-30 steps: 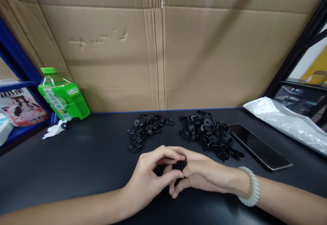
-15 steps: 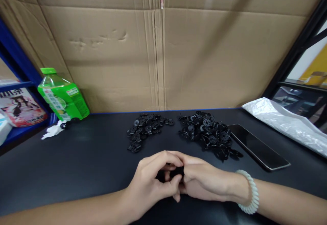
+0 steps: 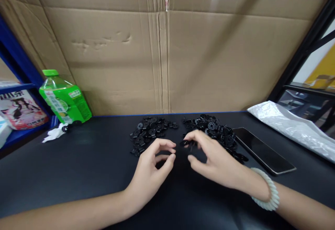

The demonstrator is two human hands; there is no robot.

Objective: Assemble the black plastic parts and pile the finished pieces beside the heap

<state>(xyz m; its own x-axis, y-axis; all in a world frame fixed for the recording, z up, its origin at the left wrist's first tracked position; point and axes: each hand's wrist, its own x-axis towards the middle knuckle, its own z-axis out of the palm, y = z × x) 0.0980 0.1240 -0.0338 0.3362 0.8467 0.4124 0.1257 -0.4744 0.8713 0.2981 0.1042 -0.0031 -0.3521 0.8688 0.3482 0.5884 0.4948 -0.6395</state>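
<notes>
My left hand (image 3: 154, 172) hovers over the black table, its fingers curved and thumb slightly apart from them, with nothing visible between them. Just beyond its fingertips lies the left pile of small black plastic parts (image 3: 153, 129), with perforated round faces. My right hand (image 3: 211, 156) reaches to the near edge of the right pile of black round perforated parts (image 3: 229, 139). Its thumb is spread well away from the fingers. Dark parts (image 3: 186, 143) show at the right fingertips, slightly blurred; whether they are touched I cannot tell. The hand hides part of this pile.
A dark phone (image 3: 264, 150) lies right of the piles, beside a silvery plastic bag (image 3: 290, 125). At the left stand a green drink bottle (image 3: 64, 99) and a white crumpled tissue (image 3: 54, 133) with a black part by it. A cardboard wall (image 3: 117, 59) closes the back.
My hands were together around something dark in front of the piles; now they are apart. The right hand has moved forward to the right pile, and the left has opened slightly.
</notes>
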